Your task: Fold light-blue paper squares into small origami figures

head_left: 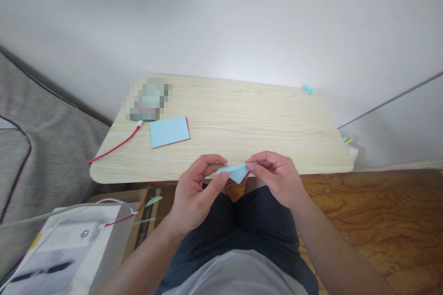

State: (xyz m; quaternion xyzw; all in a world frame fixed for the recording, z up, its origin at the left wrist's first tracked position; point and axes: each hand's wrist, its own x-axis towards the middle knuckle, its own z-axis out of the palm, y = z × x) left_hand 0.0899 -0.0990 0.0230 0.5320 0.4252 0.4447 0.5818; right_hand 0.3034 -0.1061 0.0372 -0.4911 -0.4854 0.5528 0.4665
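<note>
Between my two hands, just off the table's near edge, is a folded piece of light blue paper (237, 174) with a triangular tip pointing down. My left hand (202, 186) pinches its left end, thumb in front and fingers behind. At the other end, my right hand (275, 173) grips the paper between thumb and fingertips. A stack of light blue paper sheets (169, 132), with a red edge showing on its right side, lies on the table to the left. In the far right corner sits a small folded blue paper piece (308, 89).
A blurred-out phone (150, 100) on the pale wooden table (242, 115) has a red cable (117, 149) plugged in. Left below stand a white box (62, 249) with white cords and a cardboard box (138, 235). Grey fabric seating (44, 115) flanks the table; a white wall stands behind.
</note>
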